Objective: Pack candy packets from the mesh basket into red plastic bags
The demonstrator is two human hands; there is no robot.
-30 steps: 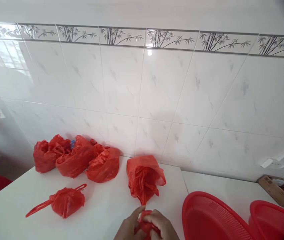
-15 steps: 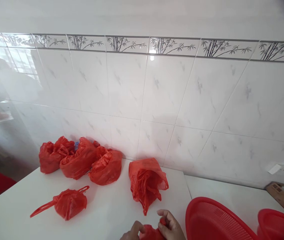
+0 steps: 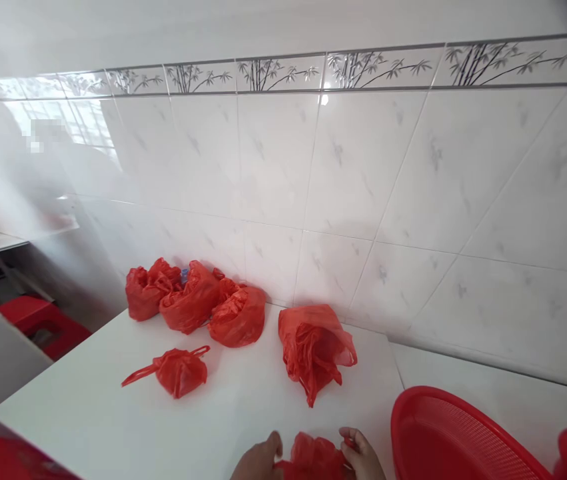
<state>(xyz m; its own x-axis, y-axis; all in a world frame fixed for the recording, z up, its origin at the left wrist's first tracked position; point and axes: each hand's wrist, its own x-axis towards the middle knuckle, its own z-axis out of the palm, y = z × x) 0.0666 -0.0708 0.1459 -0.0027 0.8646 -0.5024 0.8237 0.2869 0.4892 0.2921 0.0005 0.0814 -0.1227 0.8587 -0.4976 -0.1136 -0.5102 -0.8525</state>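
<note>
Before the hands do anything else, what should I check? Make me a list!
1. Right hand pinching the middle red bag: ok, at its edge.
2. Left hand gripping it too: cannot tell, fingers partly hidden.
3. Whole middle red bag in view: not ok, the picture's bottom cuts it off.
4. Small bag with spread handles apart from both hands: ok.
5. Red basket open side up: ok.
</note>
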